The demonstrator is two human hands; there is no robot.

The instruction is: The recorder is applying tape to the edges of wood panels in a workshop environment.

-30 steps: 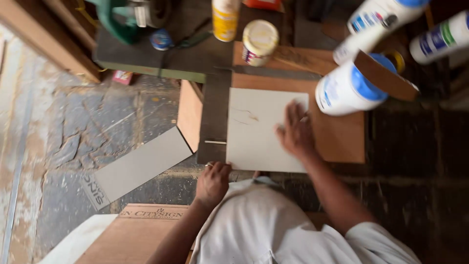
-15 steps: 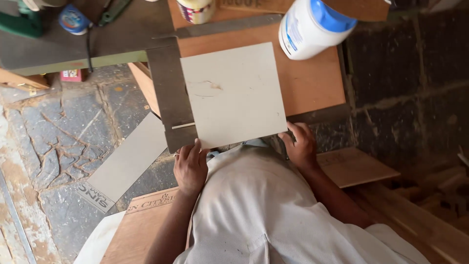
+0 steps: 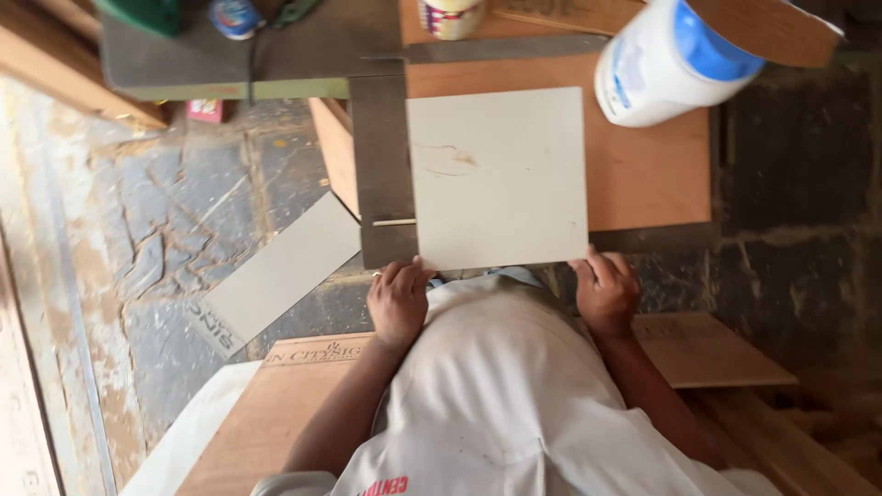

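Square white panel (image 3: pixel 499 176) lies flat on a brown board (image 3: pixel 648 174) atop the counter (image 3: pixel 230 57), its near edge at both hands. Left hand (image 3: pixel 398 301) pinches the near-left corner, grip closed w/ thumb on top; right hand (image 3: pixel 604 292) pinches the near-right corner likewise. Dark metal square (image 3: pixel 381 156) sits just beyond the left grip, touching the panel's left edge. White jug w/ blue cap (image 3: pixel 669 57) is well beyond the right grip. Grey strip (image 3: pixel 280 273) lies on the floor, left of the left grip.
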